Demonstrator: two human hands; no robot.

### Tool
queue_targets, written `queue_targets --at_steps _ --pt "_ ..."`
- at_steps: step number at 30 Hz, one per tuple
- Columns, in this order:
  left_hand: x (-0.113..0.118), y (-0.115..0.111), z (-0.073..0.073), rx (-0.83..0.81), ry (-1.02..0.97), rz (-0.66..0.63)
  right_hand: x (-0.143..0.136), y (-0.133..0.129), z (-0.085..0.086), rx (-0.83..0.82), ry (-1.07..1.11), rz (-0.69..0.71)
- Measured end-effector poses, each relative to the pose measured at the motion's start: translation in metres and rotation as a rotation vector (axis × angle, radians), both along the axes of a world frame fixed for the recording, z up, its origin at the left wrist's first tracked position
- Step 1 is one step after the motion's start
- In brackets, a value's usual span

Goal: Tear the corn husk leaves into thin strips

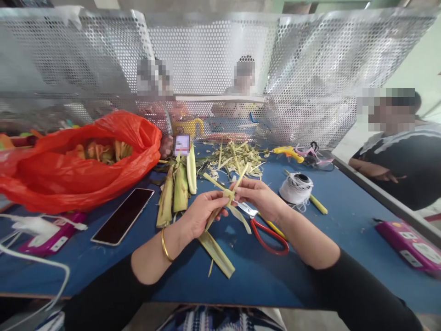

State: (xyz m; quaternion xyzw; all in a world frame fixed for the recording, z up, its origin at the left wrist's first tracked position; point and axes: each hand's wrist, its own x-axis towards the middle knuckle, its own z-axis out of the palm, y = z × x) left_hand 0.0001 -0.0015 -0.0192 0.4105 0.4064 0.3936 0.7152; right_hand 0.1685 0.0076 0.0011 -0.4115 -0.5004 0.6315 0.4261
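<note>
Several pale green leaf strips (228, 195) cross in a small knot-like shape above the blue table. My left hand (207, 208) pinches the knot from the left, its fingers closed on the strips. From the right, my right hand (257, 195) is closed on the same strips at their upper side. Strip ends stick out up, left and down to the right. Beneath my hands lie red-handled scissors (270, 241), their blades partly hidden by my right hand. A flat piece of leaf (217, 254) rests on the table just below my left hand.
On the blue table (310, 276): a red bag (76, 184), a phone (124, 216), husk stalks (181, 186), leaf scraps (237, 158), white string (296, 189), a yellow glue gun (288, 152) and purple power strips (409, 243). A person (403, 156) is at the right; others are behind the perforated screen.
</note>
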Motion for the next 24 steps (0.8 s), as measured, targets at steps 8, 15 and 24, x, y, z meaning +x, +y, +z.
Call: queue_targets --at_steps 8,15,24 --pt "0.005 -0.003 -0.002 0.002 -0.020 -0.034 -0.003 0.010 -0.016 -0.055 0.030 -0.300" --pt "0.004 0.001 0.002 -0.147 -0.068 0.113 0.001 0.007 -0.004 0.357 -0.329 -0.630" --pt "0.003 0.003 0.007 -0.111 -0.202 0.208 -0.019 -0.038 0.000 0.937 -0.902 -0.256"
